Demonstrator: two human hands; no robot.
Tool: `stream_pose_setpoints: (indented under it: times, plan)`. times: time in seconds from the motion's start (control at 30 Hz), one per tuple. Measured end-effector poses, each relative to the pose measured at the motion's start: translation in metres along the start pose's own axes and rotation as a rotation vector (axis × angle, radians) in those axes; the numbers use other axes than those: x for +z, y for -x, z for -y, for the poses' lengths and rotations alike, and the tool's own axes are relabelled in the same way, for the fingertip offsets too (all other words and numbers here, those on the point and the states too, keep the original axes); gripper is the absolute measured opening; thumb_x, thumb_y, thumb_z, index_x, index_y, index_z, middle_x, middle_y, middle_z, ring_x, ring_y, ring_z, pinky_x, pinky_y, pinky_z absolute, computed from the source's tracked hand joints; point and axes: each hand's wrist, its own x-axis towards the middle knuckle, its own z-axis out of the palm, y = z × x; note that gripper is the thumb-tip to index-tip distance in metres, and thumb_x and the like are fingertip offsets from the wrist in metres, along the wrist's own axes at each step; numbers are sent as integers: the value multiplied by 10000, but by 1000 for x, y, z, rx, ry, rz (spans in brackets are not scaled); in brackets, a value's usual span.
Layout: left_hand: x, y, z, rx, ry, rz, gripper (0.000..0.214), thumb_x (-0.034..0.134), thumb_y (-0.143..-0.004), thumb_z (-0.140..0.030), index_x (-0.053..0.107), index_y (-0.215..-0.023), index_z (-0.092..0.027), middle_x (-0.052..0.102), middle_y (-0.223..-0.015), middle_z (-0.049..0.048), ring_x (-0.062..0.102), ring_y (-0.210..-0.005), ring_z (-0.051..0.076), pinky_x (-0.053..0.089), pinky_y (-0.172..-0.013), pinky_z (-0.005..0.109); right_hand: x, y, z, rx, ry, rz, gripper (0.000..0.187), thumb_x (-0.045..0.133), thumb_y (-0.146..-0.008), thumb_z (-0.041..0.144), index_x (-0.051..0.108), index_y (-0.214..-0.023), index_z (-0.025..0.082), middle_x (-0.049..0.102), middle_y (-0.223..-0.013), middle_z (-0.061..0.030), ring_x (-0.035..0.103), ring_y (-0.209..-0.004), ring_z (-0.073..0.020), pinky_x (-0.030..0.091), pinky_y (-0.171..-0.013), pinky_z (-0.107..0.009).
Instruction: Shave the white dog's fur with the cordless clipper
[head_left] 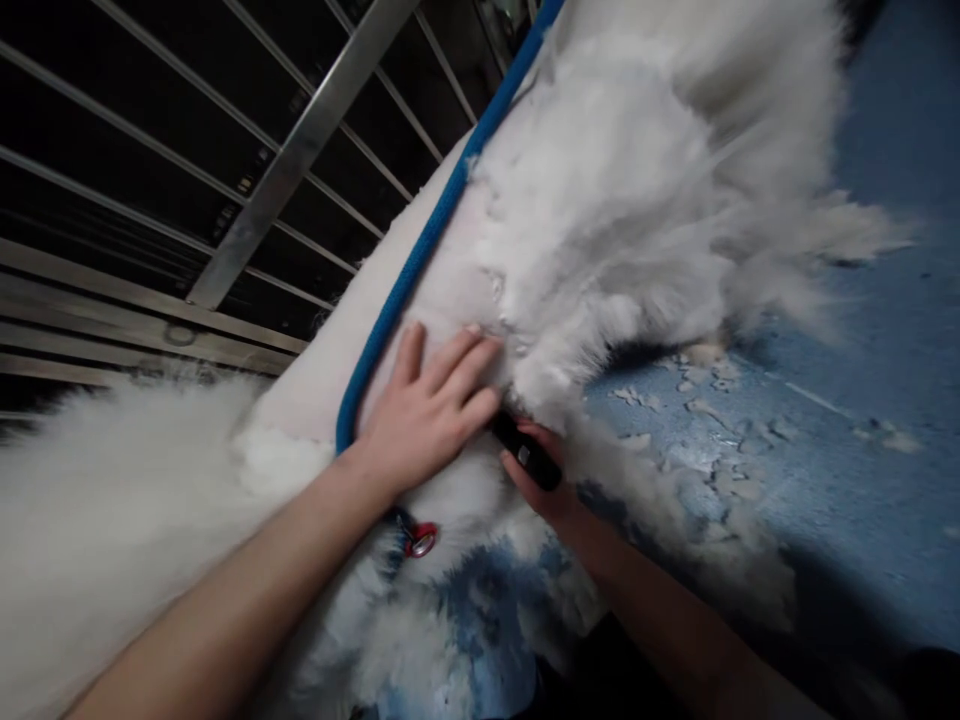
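Observation:
A white, thick-coated animal [622, 180] fills the middle of the head view, with a closely shorn strip along its back and side. My left hand [431, 410] lies on the shorn skin, fingers stretched out and spread. Just right of it, my right hand [544, 470] is wrapped round black hair clippers [532, 455]. Their front end is hidden at the edge of the long fur, below my left fingertips. A blue rope [424, 245] runs lengthwise over the animal's back and passes by my left wrist. Near my left forearm hangs a red clip with a metal ring [421, 540].
Metal cage bars [285, 165] stand close along the upper left. The blue floor [885, 420] at the right carries scattered tufts of cut fur [720, 480]. More loose fur [409, 640] lies at the bottom.

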Motion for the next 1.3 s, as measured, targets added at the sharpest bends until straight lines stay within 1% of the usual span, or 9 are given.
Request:
stream_pose_setpoints:
  times: [0.1, 0.23, 0.33, 0.43, 0.6, 0.77, 0.97, 1.17, 1.3]
  plan:
    - [6, 11, -14, 131, 12, 50, 184, 554, -958, -161, 718, -1025, -212, 680, -1326, 53, 584, -1270, 226, 388, -1150, 478, -15, -2, 19, -117, -6, 9, 414, 693, -773, 239, 540, -1153, 298, 675, -1183, -64, 702, -1065, -278, 607, -905, -435]
    - [9, 23, -22, 151, -4, 153, 229, 591, -907, -110, 755, -1060, -154, 724, -1226, 79, 618, -1201, 239, 436, -1107, 404, -26, -15, 45, -264, -6, 16, 473, 714, -780, 251, 503, -1202, 292, 667, -1241, -79, 702, -1088, -270, 623, -872, -433]
    - [6, 23, -22, 124, -43, 204, 263, 598, -883, -93, 753, -1095, -112, 704, -1252, 112, 611, -1178, 252, 469, -1049, 384, -22, -33, 43, -297, 30, -31, 416, 692, -820, 243, 523, -1198, 282, 676, -1230, -78, 693, -1124, -254, 602, -935, -433]
    - [0, 17, -19, 103, -41, 221, 166, 625, -871, -110, 778, -928, -137, 731, -1152, 99, 630, -1093, 248, 519, -926, 370, -21, -40, 36, -245, 50, -32, 391, 694, -826, 229, 542, -1183, 276, 688, -1205, -70, 695, -1127, -245, 594, -953, -427]
    - [-5, 9, -11, 119, 44, 182, 170, 640, -898, -162, 759, -778, -179, 743, -1086, 57, 636, -1058, 240, 524, -921, 371, -29, -33, 49, -285, -14, 14, 432, 698, -803, 259, 515, -1193, 283, 700, -1216, -92, 719, -1073, -271, 624, -852, -442]
    - [-3, 9, -7, 125, 74, 142, 203, 628, -915, -169, 764, -766, -189, 755, -1092, 33, 635, -1093, 236, 513, -964, 369, -25, -45, 52, -427, 137, -51, 430, 696, -788, 259, 537, -1187, 292, 723, -1183, -71, 744, -1017, -257, 637, -808, -411]
    - [0, 9, -5, 138, 96, 118, 204, 615, -920, -157, 768, -787, -180, 756, -1100, 39, 639, -1102, 232, 510, -986, 371, -25, -47, 57, -471, 89, -3, 429, 691, -803, 236, 535, -1202, 262, 718, -1193, -93, 747, -1020, -250, 658, -788, -396]
    - [0, 9, -5, 129, 100, 132, 224, 619, -911, -155, 741, -727, -195, 761, -1085, 35, 653, -1103, 223, 523, -982, 358, -20, -46, 41, -474, 251, -97, 448, 716, -798, 237, 556, -1212, 294, 728, -1187, -76, 743, -1037, -258, 670, -811, -423]
    - [1, 9, -6, 126, 90, 127, 208, 622, -914, -167, 744, -748, -196, 758, -1108, 29, 651, -1116, 227, 520, -994, 364, -21, -39, 48, -477, 200, -90, 430, 727, -784, 241, 571, -1184, 262, 716, -1210, -96, 748, -1010, -255, 675, -780, -413]
